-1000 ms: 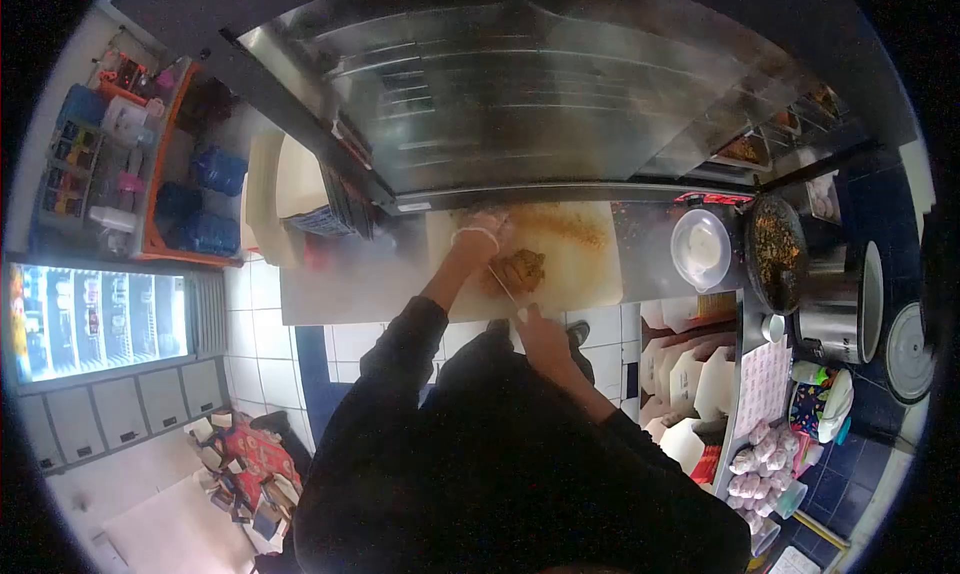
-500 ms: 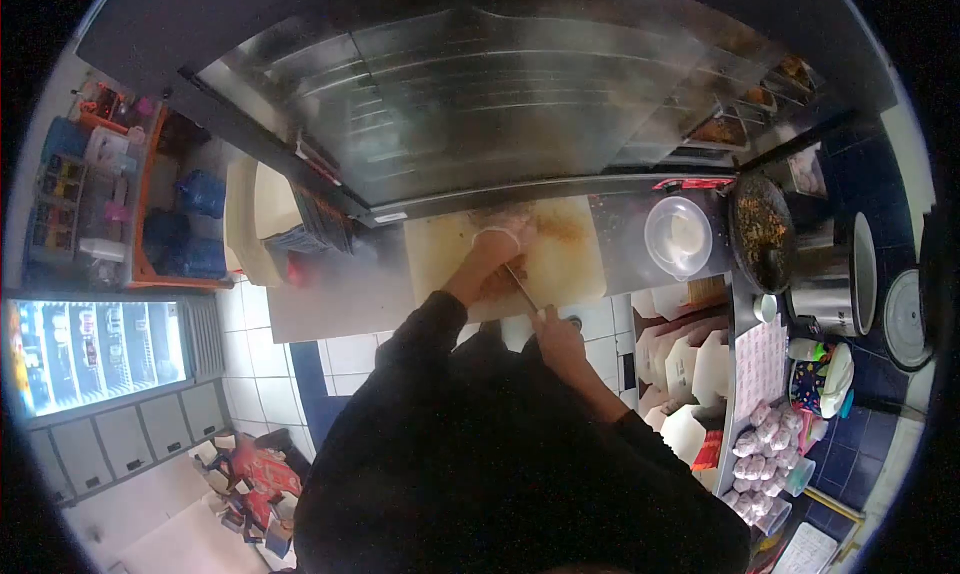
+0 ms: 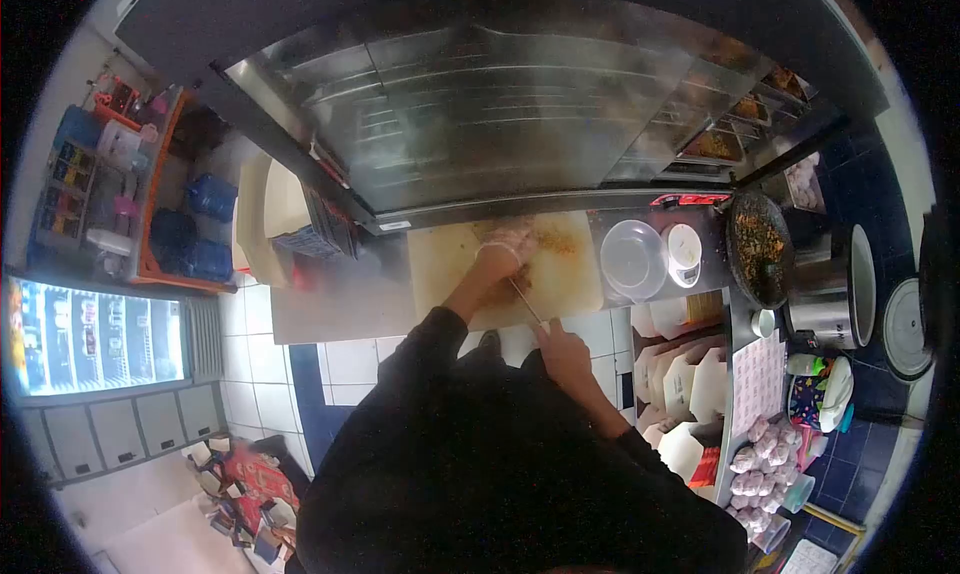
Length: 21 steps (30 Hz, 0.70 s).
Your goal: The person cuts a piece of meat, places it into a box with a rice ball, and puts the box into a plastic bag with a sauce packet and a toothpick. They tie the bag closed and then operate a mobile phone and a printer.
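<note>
A knife is held by its handle in the right hand, with its blade reaching over the chopped brown food on the cutting board; it is judged light and stiff, best gripped by the handle. The food, probably soft and greasy, is best steadied from above; whether any is gripped by the left hand beside it cannot be told.

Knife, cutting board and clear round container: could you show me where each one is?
Knife (image 3: pixel 526 302): head view, middle of the blade.
Cutting board (image 3: pixel 436 264): head view, bare left part.
Clear round container (image 3: pixel 633 261): head view, on its inside.
</note>
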Each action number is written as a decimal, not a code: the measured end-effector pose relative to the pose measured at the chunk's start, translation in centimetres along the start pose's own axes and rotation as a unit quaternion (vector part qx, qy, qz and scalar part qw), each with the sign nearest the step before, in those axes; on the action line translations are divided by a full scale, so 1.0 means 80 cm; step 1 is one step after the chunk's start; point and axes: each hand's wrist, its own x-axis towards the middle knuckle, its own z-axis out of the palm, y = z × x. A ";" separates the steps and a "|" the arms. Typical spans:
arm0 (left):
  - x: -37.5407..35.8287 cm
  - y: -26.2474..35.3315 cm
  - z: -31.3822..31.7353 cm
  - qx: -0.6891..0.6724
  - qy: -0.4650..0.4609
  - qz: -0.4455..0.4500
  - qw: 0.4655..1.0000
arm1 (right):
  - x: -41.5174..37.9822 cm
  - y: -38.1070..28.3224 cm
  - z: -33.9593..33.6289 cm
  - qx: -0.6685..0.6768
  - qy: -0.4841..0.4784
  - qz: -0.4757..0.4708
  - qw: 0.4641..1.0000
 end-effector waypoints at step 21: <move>-0.034 0.022 -0.038 -0.091 0.273 0.209 0.935 | -0.008 -0.002 -0.061 -0.001 0.079 0.025 0.997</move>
